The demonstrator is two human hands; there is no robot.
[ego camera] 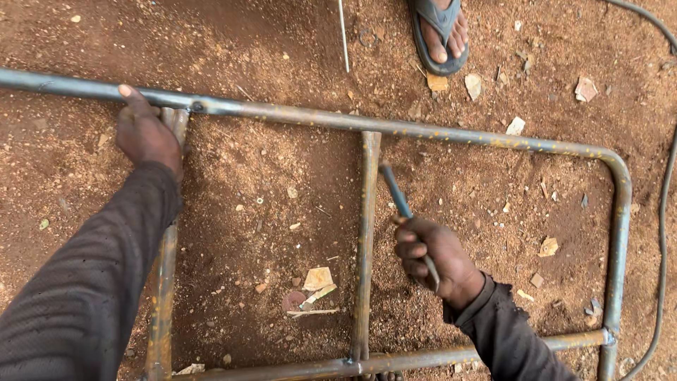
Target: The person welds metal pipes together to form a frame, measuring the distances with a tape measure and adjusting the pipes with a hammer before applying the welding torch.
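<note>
Below you, a welded frame of steel tubing lay flat on reddish dirt, filling most of the picture. Your left hand, at the upper left of the frame, pressed down where the long top rail met the left upright, fingers curled over the joint as if bracing it. Your right hand, just right of centre, was clenched around the handle of a slim metal tool with a bluish shaft; its tip pointed up and left, close beside the middle upright, though whether it touched the tube could not be told. Judging by the pose, you seemed to be cleaning or chipping along that upright, near its joint with the top rail. A next stroke would likely have called for the tip set squarely on the weld and the frame held firm. Scraps of paper and stones dotted the soil inside the frame. At the top edge, another person's foot in a sandal stood well apart. A dark cable ran down the right edge.
</note>
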